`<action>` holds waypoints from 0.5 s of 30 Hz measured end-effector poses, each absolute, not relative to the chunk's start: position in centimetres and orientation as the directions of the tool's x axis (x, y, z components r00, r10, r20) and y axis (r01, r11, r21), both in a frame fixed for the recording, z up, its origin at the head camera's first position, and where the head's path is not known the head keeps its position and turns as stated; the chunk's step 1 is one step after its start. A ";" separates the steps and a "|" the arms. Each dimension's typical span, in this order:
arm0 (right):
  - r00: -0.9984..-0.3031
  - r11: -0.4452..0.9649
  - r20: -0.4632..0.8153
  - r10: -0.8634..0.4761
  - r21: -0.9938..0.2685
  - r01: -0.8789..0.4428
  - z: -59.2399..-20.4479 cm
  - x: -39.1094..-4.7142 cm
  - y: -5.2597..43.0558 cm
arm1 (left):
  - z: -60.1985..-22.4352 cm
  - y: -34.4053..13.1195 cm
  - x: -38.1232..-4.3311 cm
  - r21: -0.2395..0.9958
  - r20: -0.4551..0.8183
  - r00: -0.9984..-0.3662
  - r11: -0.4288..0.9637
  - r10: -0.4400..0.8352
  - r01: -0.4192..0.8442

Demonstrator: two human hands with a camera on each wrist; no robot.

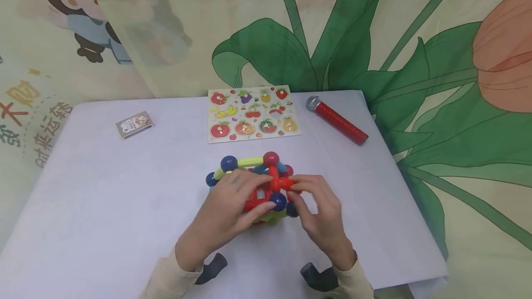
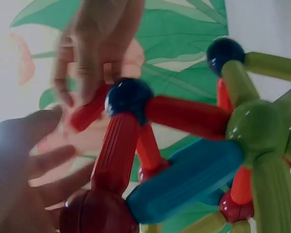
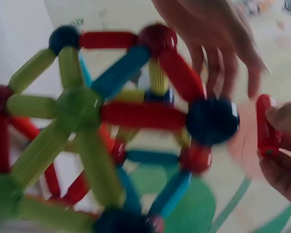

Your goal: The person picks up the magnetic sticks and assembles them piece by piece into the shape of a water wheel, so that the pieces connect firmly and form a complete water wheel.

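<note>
A framework of magnetic rods and balls (image 1: pixel 249 162) in red, blue, green and yellow-green stands on the table. My right hand (image 1: pixel 324 211) pinches a loose red magnetic rod (image 3: pixel 267 128) between thumb and fingers, beside a dark blue ball (image 3: pixel 212 121) at the framework's corner. In the right wrist view a gap shows between rod and ball; the left wrist view overlaps them, so contact is unclear. My left hand (image 1: pixel 226 202) reaches over the framework, its fingers (image 2: pixel 53 160) spread and extended near that corner. Whether they touch the framework I cannot tell.
Behind the framework lies a fruit puzzle board (image 1: pixel 254 114). A red microphone (image 1: pixel 338 121) with a silver head lies at the back right, and a small flat box (image 1: pixel 135 124) at the back left. White cloth (image 1: pixel 104 197) covers the table, with a printed wall hanging behind.
</note>
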State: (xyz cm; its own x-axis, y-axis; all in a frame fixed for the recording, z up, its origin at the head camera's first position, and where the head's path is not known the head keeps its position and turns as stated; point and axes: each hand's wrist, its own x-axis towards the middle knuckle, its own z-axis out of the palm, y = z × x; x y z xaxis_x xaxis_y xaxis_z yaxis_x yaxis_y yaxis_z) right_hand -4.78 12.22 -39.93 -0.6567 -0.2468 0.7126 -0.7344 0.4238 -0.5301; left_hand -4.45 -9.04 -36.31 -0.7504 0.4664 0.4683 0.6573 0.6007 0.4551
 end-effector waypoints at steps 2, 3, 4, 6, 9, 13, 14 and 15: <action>-0.739 0.384 0.652 -0.170 -0.647 -0.659 -41.2 -4.6 13.2 | -36.6 -8.6 -4.3 0.373 0.418 -0.752 0.658 0.510 0.654; -0.775 0.372 0.616 -0.141 -0.693 -0.618 -41.9 -4.5 13.5 | -36.7 -8.4 -4.3 0.333 0.397 -0.749 0.677 0.531 0.657; -0.810 0.356 0.573 -0.122 -0.737 -0.575 -42.5 -4.3 13.8 | -36.7 -8.1 -4.2 0.299 0.379 -0.745 0.689 0.549 0.660; -0.860 0.327 0.497 -0.114 -0.799 -0.505 -43.7 -3.9 14.1 | -36.8 -7.6 -4.3 0.257 0.342 -0.743 0.703 0.576 0.663; -0.883 0.320 0.446 -0.148 -0.823 -0.469 -44.9 -3.2 13.9 | -36.7 -7.1 -4.4 0.222 0.297 -0.740 0.710 0.603 0.668; -0.872 0.371 0.450 -0.194 -0.789 -0.490 -45.5 -2.8 13.4 | -36.8 -6.7 -4.6 0.205 0.255 -0.742 0.715 0.620 0.668; -0.870 0.385 0.452 -0.198 -0.780 -0.493 -45.6 -2.8 13.3 | -36.8 -6.7 -4.7 0.206 0.251 -0.741 0.713 0.623 0.670; -0.869 0.396 0.451 -0.201 -0.775 -0.493 -45.6 -2.8 13.3 | -36.8 -6.7 -4.7 0.208 0.250 -0.739 0.711 0.626 0.672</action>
